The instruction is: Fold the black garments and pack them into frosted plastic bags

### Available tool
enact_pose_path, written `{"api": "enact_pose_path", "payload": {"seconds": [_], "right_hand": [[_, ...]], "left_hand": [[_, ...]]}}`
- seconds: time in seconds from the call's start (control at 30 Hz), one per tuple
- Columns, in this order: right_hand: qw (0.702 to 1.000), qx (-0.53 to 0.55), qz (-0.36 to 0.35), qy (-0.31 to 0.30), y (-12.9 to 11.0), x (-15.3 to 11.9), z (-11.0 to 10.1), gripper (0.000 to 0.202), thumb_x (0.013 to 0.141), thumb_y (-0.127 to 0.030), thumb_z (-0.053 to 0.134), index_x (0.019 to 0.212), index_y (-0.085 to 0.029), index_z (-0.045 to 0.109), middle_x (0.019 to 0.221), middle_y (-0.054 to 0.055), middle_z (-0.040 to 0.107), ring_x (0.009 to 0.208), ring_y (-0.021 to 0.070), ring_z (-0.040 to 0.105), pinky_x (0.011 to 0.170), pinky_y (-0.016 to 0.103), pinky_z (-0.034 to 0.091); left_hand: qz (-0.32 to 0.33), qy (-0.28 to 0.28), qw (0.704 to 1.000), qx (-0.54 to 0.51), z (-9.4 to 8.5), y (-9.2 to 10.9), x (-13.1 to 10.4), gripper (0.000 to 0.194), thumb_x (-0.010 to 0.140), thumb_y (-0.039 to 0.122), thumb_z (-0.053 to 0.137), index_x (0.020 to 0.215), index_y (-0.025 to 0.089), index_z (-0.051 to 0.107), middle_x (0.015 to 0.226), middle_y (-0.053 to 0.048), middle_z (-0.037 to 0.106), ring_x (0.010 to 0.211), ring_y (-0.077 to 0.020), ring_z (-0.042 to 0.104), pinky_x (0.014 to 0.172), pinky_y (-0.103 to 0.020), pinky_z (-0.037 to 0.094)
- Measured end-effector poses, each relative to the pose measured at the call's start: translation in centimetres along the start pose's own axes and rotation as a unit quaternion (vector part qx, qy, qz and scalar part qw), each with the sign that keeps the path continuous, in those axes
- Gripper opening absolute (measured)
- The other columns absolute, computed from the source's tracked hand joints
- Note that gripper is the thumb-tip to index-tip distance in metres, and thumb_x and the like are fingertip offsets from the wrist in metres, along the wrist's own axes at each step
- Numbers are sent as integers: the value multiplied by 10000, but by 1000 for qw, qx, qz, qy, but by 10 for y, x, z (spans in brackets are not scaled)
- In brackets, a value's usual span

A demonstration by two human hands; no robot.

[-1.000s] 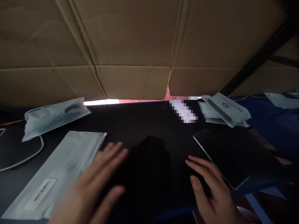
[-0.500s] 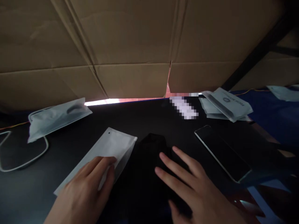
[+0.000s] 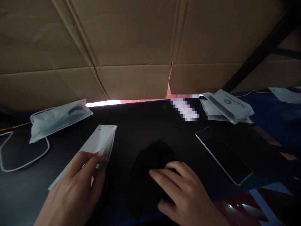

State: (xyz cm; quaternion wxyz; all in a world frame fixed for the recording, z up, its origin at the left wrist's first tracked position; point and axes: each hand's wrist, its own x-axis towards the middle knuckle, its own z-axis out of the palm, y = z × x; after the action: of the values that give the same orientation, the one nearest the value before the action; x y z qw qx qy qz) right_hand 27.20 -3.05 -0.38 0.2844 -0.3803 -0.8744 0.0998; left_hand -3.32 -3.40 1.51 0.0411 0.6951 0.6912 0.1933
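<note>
My left hand [image 3: 76, 185] is closed on a frosted white zip pouch [image 3: 100, 138], fingers curled over its near part. The pouch lies slanted on the black tabletop [image 3: 131, 116], its top end with a small dark hole pointing away from me. To its right lies a dark, soft-looking black item [image 3: 152, 157], perhaps folded cloth; its outline blends into the table. My right hand [image 3: 185, 191] has its fingers bent together over the item's right side, gripping it. The thumb is tucked low, and the fingertips are partly lost in the dark material.
A phone [image 3: 223, 155] lies at the right. Behind it are several stacked printed pouches [image 3: 232, 105] and a blurred-out pale item [image 3: 184, 110]. A filled pouch [image 3: 62, 119] and a white cable [image 3: 25, 168] are at the left. Cardboard [image 3: 131, 40] walls the back.
The left hand has drawn the pouch leftward, away from the black item, and the pouch looks narrower. My right hand's spread fingers have come together on the black item, whose shape has shifted.
</note>
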Motion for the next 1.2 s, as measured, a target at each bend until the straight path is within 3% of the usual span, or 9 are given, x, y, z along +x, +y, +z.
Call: {"api": "enact_pose_path", "payload": {"seconds": [0.17,0.33,0.43,0.5,0.6,0.8,0.97,1.07,1.2], "right_hand": [[996,45,51,62,0,-1,-1,667,729,-69,579,1371,-218,681,1068,-15,842,975,242,735,817,387,661],[980,87,108,142,-6,0,0,487,899,-121,619,1361,-267,672,1035,-5,824,937,220,736,775,365,659],[955,104,152,231,-19,6,9,382,993,-200,648,1369,-266,659,1123,37,813,1029,240,750,808,374,655],[958,63,123,250,-29,10,19,390,999,-226,657,1389,-252,663,1159,51,816,1113,276,742,892,423,631],[971,-14,93,221,-38,15,33,443,956,-184,724,1386,-289,708,1120,20,825,1132,303,717,961,471,570],[986,-83,134,61,-29,20,27,667,735,-3,822,1344,-264,746,1037,20,763,939,267,688,795,464,570],[978,-95,168,76,-36,32,21,693,761,-66,816,1423,-238,698,1028,28,739,862,250,656,747,460,576],[985,-118,115,54,-42,37,25,571,797,-83,813,1353,-196,744,923,20,722,784,229,648,698,419,583],[987,-156,25,-9,-39,37,26,416,773,-212,876,1181,-152,819,897,55,740,753,241,661,698,412,628]], "left_hand": [[19,-37,999,5,11,-4,5,288,1110,381,425,1147,304,700,1083,-13,619,692,-146,669,628,-255,582],[52,6,998,41,13,5,4,420,1113,516,469,1445,289,590,1137,-47,588,755,-187,679,667,-305,597],[92,5,996,-13,13,25,2,485,1110,404,448,1582,312,514,1130,-52,612,733,-176,695,639,-292,622],[106,-38,989,-101,12,40,1,516,1096,310,424,1603,344,510,1146,-53,677,738,-165,737,615,-256,638],[101,-73,975,-184,11,52,3,494,1068,268,461,1538,352,587,1232,-47,774,842,-185,824,686,-242,685],[83,74,992,-58,11,37,6,463,1073,337,558,1529,401,599,1504,-20,717,1181,-264,815,912,-335,708],[180,24,983,-25,29,43,0,807,1013,122,458,1756,364,257,1694,-93,559,1370,-341,715,1029,-500,683],[204,-12,979,-21,35,47,-3,1009,894,-9,400,1791,304,60,1780,-143,414,1489,-353,617,1096,-536,644],[194,-20,980,-46,25,41,-1,893,970,48,383,1785,318,135,1719,-94,525,1453,-304,649,1088,-500,655]]}}
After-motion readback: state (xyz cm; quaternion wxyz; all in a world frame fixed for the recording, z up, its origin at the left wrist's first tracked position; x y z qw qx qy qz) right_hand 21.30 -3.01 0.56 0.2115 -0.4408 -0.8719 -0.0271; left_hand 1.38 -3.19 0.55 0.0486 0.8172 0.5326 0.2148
